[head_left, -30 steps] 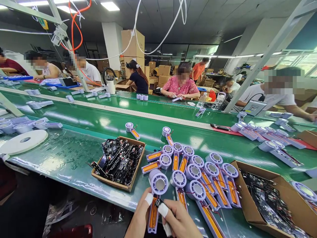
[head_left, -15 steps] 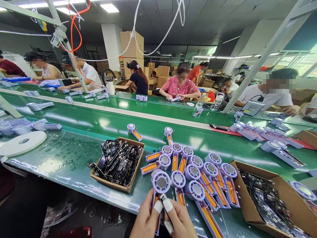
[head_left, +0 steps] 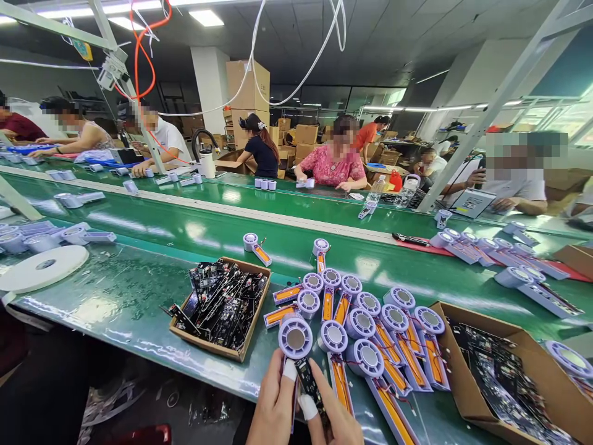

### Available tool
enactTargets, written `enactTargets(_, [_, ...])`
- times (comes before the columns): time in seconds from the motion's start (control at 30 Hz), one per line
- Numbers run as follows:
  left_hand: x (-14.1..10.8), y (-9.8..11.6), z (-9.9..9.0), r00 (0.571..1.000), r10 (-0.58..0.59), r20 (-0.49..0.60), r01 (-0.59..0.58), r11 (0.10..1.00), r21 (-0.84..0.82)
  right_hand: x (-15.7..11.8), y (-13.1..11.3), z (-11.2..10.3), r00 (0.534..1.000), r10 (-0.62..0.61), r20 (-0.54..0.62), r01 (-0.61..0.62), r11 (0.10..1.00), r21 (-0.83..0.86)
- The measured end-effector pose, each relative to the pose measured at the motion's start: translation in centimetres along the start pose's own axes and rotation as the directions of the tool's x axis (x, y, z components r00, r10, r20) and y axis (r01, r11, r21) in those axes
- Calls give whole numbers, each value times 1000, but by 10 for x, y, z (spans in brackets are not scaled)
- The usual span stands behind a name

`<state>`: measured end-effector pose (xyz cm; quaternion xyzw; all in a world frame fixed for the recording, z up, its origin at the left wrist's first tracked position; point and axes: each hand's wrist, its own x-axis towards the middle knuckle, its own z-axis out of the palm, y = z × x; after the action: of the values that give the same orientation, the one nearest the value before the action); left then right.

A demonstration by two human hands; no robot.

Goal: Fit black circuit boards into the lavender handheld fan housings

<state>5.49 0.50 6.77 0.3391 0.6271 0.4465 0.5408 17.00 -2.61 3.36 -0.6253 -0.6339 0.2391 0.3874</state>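
Observation:
My left hand (head_left: 272, 402), a white cover on its thumb, is closed around the handle of a lilac handheld fan housing (head_left: 295, 322), whose round head with a grey disc points away from me. My right hand (head_left: 334, 411), also with a white-covered digit, grips a narrow black circuit board (head_left: 307, 378) at the handle, just below the head. Whether the board sits fully inside the handle is hidden by my fingers. Beside my right hand lies another fan housing (head_left: 333, 337), with an orange strip in its open handle.
A cardboard box of black circuit boards (head_left: 245, 351) stands left of my hands, a larger box (head_left: 467, 395) to the right. Several fan housings (head_left: 393, 318) lie between them. A white tape roll (head_left: 69, 262) is far left. Beyond the green conveyor belt (head_left: 185, 228), co-workers sit.
The circuit board has turned in my right hand, so its component face now shows along the handle. The fan housing has shifted slightly left. Two housings on the belt have moved slightly right.

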Motion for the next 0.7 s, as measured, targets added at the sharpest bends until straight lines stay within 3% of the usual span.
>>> enactTargets(0.1, [0,1,-1,995,-74,72,81,992,-102,2,-1,0,999,-22,40,25,997,-71])
enactTargets(0.17, [-1,-2,0,996,-61,72,67,994,-86,2,-2,1,997,-41,65,49,991,-128])
enactTargets(0.37, [-10,-20,6,974,223,48,-226,972,62,2,-2,13,990,-89,113,117,958,-262])
enactTargets(0.43, [-10,-22,5,964,262,39,-264,963,59,2,-3,15,985,-102,136,141,935,-325])
enactTargets(0.6, [1,-14,-5,998,54,32,-53,998,-28,6,-8,11,956,-111,272,242,823,-515])
enactTargets(0.7, [11,-13,-10,1000,-15,20,16,998,-68,9,-5,9,927,-95,364,287,804,-521])
